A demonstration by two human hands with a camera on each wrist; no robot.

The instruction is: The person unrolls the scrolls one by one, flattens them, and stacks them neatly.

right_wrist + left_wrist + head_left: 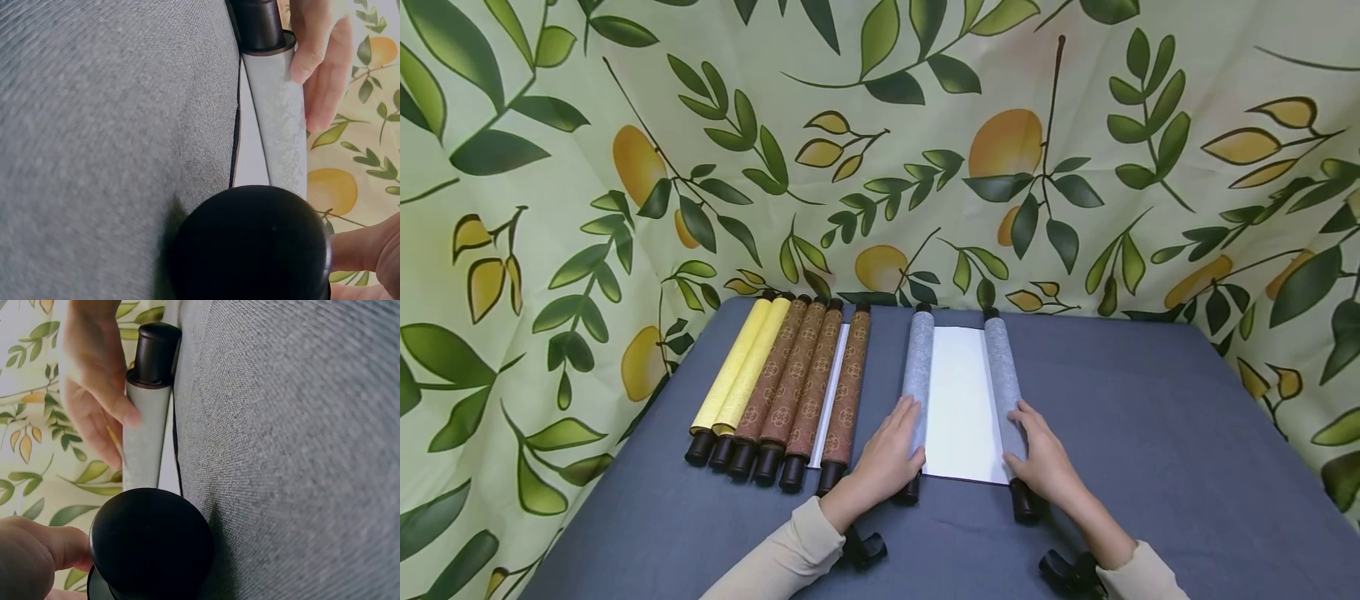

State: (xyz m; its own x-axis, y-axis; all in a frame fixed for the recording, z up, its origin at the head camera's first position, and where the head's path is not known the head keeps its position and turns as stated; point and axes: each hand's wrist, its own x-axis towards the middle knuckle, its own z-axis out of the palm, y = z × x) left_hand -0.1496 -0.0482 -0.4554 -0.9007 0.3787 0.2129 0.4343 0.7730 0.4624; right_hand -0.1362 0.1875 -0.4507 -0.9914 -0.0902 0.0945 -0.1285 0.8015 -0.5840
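Grey cloth (1135,400) bears a scroll (964,400) pointing lengthwise toward the backdrop (925,125), left hand (883,454) and right hand (1043,458) relaxed on its rollers (1002,358).

Looks like a small curtained-off booth or corner indoors. Has a hanging printed cloth (925,225), creased and patterned with green leaves and orange fruit, close behind and along both sides. Contains a fabric-covered, grey-blue table (1150,408). Cannot be narrowed further to home, studio or workshop.
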